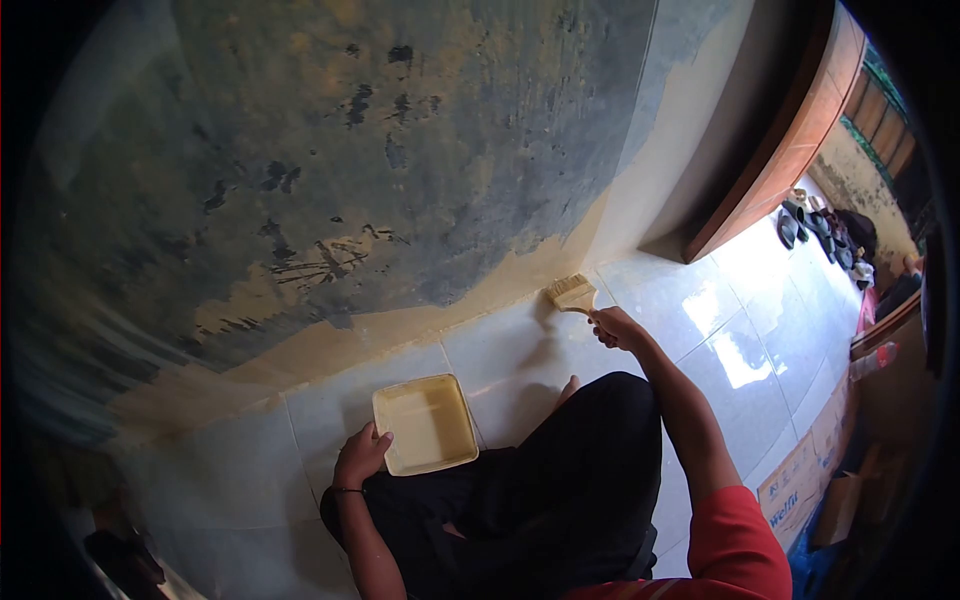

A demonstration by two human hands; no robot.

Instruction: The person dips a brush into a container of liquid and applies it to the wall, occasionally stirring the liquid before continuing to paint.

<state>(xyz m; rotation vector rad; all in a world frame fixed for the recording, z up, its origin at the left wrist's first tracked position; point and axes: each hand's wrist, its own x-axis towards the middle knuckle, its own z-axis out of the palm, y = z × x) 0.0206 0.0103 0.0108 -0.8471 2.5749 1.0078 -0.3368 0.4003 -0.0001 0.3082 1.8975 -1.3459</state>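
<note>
Legs: 1 pr, blk trousers (590,460), bent, at bottom ctr; 1 bare foot (570,388) part vis. past the knee.
Sleeve: 1 vis., red (735,535), R arm.
L hand: 1 (363,455), closed on L side of tray, thumb over rim; other fingers mostly hidden. Thin dk band (348,490) at wrist.
Tray: 1 (420,381), cream, squarish w/ rounded corners, open top, just beyond lap, lower edge by trousers. Can't tell if base sits on flr or leg.
In tray: cream paint, 1 colour; depth n/c. No. of tools in it: 0.
R hand: 1 (614,329), arm out fwd & to R, closed round brush handle.
Brush: 1 (573,294), wide, flat, pale bristles twd foot of wall, near flr/wall joint; contact n/c. Well apart fr. tray.
Floor: pale glossy tiles (520,350), dk joints, bright glare at R.
Wall: 1 main face (400,150), dk grey-grn, patchy, blk marks; cream band along its foot & up twd R corner.
Cardboard: on R, 1 flat pc (800,482) w/ blue print, 1 small box (838,508) approx. beside it; contents n/c.
Panel: 1, curved-looking, brown-red (785,135), upper R.
Shoes: several (787,229), on flr beyond panel, bunched; exact count n/c.
</note>
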